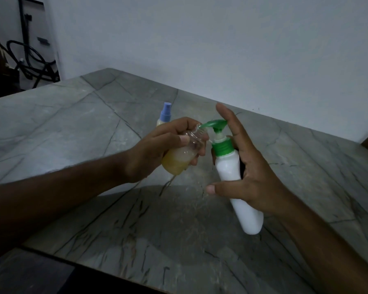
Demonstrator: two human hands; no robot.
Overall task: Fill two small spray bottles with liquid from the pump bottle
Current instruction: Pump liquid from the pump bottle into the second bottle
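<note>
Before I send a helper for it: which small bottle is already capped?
On the grey stone table, look behind the left hand, toward the white wall. The capped spray bottle stands there upright; unlike the open bottle in that hand, it wears a blue spray top.

White pump bottle (238,183) tilted, green nozzle at open clear bottle (179,158), half-full yellow; capped bottle (164,116) behind.

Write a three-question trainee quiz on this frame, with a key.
1. True or false: the small clear bottle in the left hand is capped.
2. Which finger rests on the green pump head? A thumb, B index finger.
3. Fill in: the blue-capped spray bottle stands on the ____.

Key: 1 false, its mouth is open at the nozzle. 2 B, on the right hand holding the white pump bottle. 3 table.
</note>
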